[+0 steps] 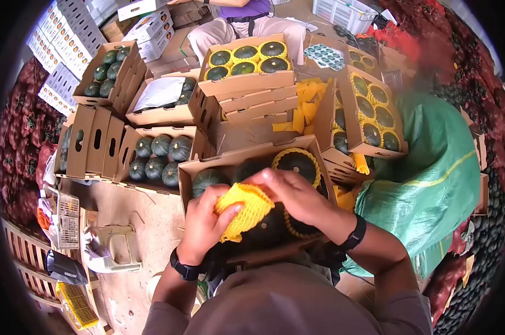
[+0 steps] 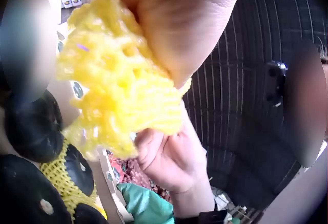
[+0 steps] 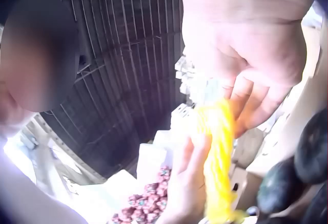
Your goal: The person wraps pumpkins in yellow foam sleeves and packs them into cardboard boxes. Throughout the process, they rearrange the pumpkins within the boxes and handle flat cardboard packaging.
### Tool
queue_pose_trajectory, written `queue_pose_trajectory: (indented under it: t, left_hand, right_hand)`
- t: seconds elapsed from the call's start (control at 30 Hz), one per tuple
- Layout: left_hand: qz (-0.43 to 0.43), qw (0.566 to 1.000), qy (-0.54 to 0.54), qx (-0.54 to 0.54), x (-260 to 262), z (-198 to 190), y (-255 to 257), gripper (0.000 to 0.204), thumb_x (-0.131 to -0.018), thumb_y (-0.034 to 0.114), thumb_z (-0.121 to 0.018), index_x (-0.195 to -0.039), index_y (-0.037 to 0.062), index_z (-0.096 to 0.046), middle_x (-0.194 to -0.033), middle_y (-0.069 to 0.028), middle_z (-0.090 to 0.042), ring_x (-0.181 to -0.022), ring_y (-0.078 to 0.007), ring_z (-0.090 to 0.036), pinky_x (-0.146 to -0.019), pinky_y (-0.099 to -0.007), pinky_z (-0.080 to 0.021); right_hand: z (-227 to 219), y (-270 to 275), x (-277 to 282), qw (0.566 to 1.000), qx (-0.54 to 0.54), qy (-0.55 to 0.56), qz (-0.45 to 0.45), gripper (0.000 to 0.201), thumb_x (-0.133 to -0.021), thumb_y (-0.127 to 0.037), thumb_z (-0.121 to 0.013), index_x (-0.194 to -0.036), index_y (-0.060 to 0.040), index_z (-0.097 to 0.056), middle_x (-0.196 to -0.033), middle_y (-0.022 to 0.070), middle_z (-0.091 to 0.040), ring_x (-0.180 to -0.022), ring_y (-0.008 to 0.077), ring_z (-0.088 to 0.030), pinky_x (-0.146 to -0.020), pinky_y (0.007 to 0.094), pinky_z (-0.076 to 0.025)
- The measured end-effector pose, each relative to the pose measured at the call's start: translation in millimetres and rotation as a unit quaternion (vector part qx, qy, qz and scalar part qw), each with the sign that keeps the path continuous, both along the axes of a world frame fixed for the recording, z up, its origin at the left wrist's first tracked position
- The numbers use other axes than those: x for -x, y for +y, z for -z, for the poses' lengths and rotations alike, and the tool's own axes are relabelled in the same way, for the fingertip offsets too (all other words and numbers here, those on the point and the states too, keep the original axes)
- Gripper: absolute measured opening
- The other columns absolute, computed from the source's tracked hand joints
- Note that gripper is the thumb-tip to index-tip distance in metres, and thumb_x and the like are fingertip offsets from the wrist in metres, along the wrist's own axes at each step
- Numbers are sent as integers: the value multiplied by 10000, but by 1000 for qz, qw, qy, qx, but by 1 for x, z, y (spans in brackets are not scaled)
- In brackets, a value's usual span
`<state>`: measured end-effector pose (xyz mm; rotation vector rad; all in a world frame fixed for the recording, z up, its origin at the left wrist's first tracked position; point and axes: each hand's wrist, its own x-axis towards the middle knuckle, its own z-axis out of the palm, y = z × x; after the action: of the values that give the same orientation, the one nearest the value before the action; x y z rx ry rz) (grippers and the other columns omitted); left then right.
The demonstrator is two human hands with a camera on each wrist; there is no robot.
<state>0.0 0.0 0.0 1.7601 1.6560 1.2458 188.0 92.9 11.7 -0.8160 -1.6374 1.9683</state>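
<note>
A crumpled yellow foam net [image 1: 245, 211] is gripped by the left hand [image 1: 207, 220], its thumb across the near side. The right hand [image 1: 300, 198] is at the net's right edge, fingers loosely extended and partly hidden. In the right wrist view, the right hand's [image 3: 246, 55] fingers hang beside the net [image 3: 218, 167], while the left hand [image 3: 189, 183] holds it from the other side. Under both hands is an open cardboard box [image 1: 252, 152] of dark green squashes; one squash [image 1: 296, 163] at its right wears a yellow net.
Beyond stand boxes of netted squashes [image 1: 244, 68] and, left, a box of bare squashes [image 1: 161, 145]. Yellow nets [image 1: 305, 106] lie between boxes. A green sack [image 1: 431, 167] bulges at right. A plastic stool [image 1: 115, 248] is at lower left; another person [image 1: 244, 28] sits opposite.
</note>
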Motion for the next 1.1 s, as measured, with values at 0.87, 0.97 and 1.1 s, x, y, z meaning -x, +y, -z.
queue_pose_trajectory:
  t: [0.87, 0.97, 1.1]
  left_hand:
    - [88, 975, -133, -153, -31, -14, -5, 540, -681, 303, -810, -1173, 167, -633, -1318, -147, -429, -1272, -345, -325, -1028, -457, -300]
    - [13, 958, 163, -238, -22, -8, -19, 330, -676, 226, -775, -997, 179, -718, -1321, -129, -439, -1250, -364, -353, -1035, -469, -306]
    - [146, 988, -38, 26, -23, 10, -13, 236, -813, 114, -663, -667, 71, -482, -702, -35, -569, -662, -208, -564, -602, -341, -451]
  right_hand:
    - [18, -41, -42, 908, 217, 357, 15, 594, -902, -339, -531, -1340, 40, -397, -1352, 184, -469, -1253, 300, -462, -1077, 440, -323]
    - [46, -30, -46, 940, 104, 321, 55, 533, -925, -394, -525, -1302, -24, -452, -1328, 110, -504, -1252, 264, -445, -1054, 444, -319]
    - [42, -41, -27, 997, -55, 4, -47, 400, -979, -403, -418, -1085, -49, -571, -1040, 84, -597, -977, 126, -539, -873, 305, -407]
